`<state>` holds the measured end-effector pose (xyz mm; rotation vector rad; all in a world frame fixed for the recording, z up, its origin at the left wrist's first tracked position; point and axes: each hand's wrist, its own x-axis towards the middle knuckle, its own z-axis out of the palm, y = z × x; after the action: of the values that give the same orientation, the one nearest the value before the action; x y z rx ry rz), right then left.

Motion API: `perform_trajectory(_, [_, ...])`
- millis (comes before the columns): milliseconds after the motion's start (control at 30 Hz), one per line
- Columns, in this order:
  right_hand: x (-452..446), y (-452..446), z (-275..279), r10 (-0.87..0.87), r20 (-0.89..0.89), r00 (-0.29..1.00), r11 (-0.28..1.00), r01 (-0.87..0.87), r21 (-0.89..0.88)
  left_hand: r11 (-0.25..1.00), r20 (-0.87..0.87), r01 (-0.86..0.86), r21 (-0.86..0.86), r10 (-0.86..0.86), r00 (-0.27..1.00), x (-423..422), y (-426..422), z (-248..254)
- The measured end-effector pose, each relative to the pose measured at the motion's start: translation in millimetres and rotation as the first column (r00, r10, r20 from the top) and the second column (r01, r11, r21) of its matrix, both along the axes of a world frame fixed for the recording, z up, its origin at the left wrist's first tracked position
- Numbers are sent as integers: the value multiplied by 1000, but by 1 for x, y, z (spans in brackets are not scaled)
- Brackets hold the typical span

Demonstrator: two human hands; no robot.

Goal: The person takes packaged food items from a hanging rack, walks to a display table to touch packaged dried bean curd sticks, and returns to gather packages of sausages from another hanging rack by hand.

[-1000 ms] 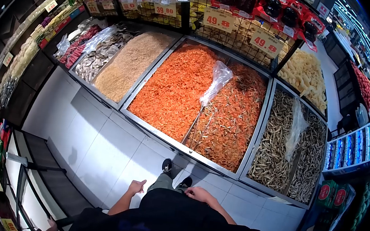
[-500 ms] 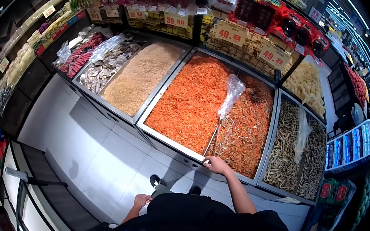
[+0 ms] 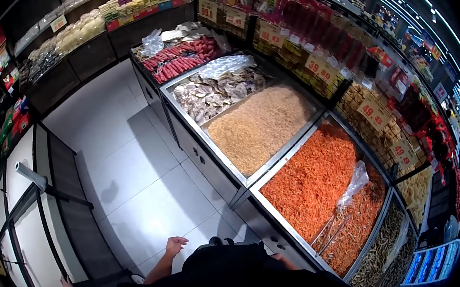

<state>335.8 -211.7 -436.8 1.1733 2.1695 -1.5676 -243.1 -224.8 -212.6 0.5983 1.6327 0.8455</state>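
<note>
The left hand (image 3: 176, 245) is above the pale tiled floor (image 3: 150, 183), apart from the bins, its grip released and its fingers loosely bent with nothing visible in them. The right hand (image 3: 284, 261) shows only in part at the edge of the dark top (image 3: 243, 279), near the front of the display; whether its grip is clenched or released, I cannot tell, nor whether it touches the front panel. Nearest to it is the metal-framed bin with the orange dried heap (image 3: 310, 180), which fills the left side, and a mixed orange and brown heap (image 3: 351, 240) on the right. A clear plastic bag (image 3: 354, 184) lies between the 2 heaps, and long thin metal pieces (image 3: 330, 229) extend from its lower end toward the front rim. Left of this bin, another holds a tan, fine-grained heap (image 3: 263, 124) beside grey, flat dried pieces (image 3: 207, 93), with clear plastic (image 3: 227, 66) over their back part. Farther left are red, stick-like pieces (image 3: 182, 60). Right of the orange bin are small dark dried pieces (image 3: 378, 257) with another clear bag (image 3: 397, 245) on them. Packets (image 3: 310, 20) hang behind the bins above price signs, 1 of them reading 39.80 (image 3: 321, 68). At the lower left, part of another person's hand (image 3: 67, 285) shows near a black-framed structure with a grey cylindrical bar (image 3: 30, 176); its grip is too cut off to tell.
</note>
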Motion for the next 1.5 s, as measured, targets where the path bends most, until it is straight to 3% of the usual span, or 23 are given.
perform_trajectory(33, [-20,-5,-1,166,281,945,865,-276,419,999,-54,5,38,-3,999,-10,10,-1])
perform_trajectory(67, [-21,4,13,-231,269,935,965,255,-58,997,-107,15,73,-7,994,-19,19,0])
perform_trajectory(100, [-51,28,49,-443,363,820,809,540,-231,997,-106,1,75,7,994,-27,29,1])
perform_trajectory(167, [-110,67,114,-628,397,669,592,742,-314,994,-109,-5,110,17,994,-43,48,2])
perform_trajectory(200, [-136,95,152,-622,397,676,597,736,-319,992,-114,-4,127,19,993,-53,59,7])
perform_trajectory(267, [-192,152,215,-662,165,731,700,682,-212,991,-112,-41,127,55,992,-71,80,15])
perform_trajectory(333, [-235,203,204,-527,105,843,825,538,-175,989,-192,-39,144,67,979,-89,101,30])
perform_trajectory(400, [-292,254,263,-387,70,920,921,389,-17,986,-189,-84,145,111,976,-108,117,39])
perform_trajectory(533, [-388,341,294,-351,-6,936,923,345,-169,981,-254,-147,123,175,951,-150,138,44])
perform_trajectory(600, [-438,383,287,-187,-238,953,962,227,154,977,-256,-213,17,210,944,-173,133,35])
perform_trajectory(767, [-576,483,321,-55,-236,970,990,22,-142,910,-128,-414,7,411,903,-202,100,24])
perform_trajectory(867, [-660,532,346,29,-343,939,980,-95,-177,869,22,-495,-8,496,868,-199,90,33])
perform_trajectory(900, [-689,548,357,69,-371,926,976,-140,-168,898,-124,-435,-62,425,897,-195,99,49])
perform_trajectory(933, [-716,565,373,94,-366,926,974,-162,-158,805,-68,-588,-78,584,809,-194,93,17])
perform_trajectory(967, [-742,579,390,123,-384,915,967,-198,-162,685,205,-719,-118,725,657,-193,80,-25])
perform_trajectory(1000, [-769,591,399,146,-403,903,958,-231,-172,755,-126,-655,20,652,748,-183,107,13])
perform_trajectory(1067, [-823,625,400,177,-441,880,951,-268,-153,774,-295,-632,-33,597,746,-187,116,-12])
perform_trajectory(1200, [-920,691,392,184,-429,884,955,-264,-135,761,-408,-648,-30,583,703,-236,140,-91])
perform_trajectory(1267, [-960,727,349,152,-352,924,969,-209,-130,753,-445,-658,18,595,669,-282,163,-117])
perform_trajectory(1367, [-974,764,290,28,-15,1000,993,-29,-118,693,-441,-679,242,702,560,-381,223,-120])
perform_trajectory(1433, [-948,773,228,-49,196,979,991,72,-113,741,-256,-666,-90,629,734,-460,267,-45])
perform_trajectory(1467, [-940,771,234,-74,291,954,962,146,-231,782,-294,-616,-90,570,767,-509,302,-32])
perform_trajectory(1500, [-924,770,158,-147,204,968,943,199,-266,649,-229,-761,-28,737,637,-548,337,-32])
